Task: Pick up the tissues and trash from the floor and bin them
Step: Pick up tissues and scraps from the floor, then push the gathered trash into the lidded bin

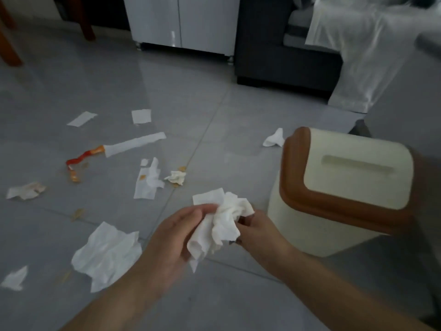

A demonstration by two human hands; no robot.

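Note:
A crumpled bunch of white tissues [222, 223] is held between my left hand [171, 237] and my right hand [259, 231], both gripping it just left of the bin. The cream bin [310, 225] with a brown rim and a closed swing lid [358, 168] stands at the right. Several white tissues lie on the grey tile floor: a large crumpled one [107, 255] by my left forearm, a long strip [136, 144], flat pieces [141, 116] [81, 118], a small wad [176, 177]. A red-orange wrapper [80, 160] lies at the left.
A tissue [274, 138] lies behind the bin. A white cabinet [181, 22] and a dark sofa [284, 48] with a pale cloth [362, 56] stand at the back. Wooden chair legs [9, 44] are at far left. Small orange stains spot the tiles.

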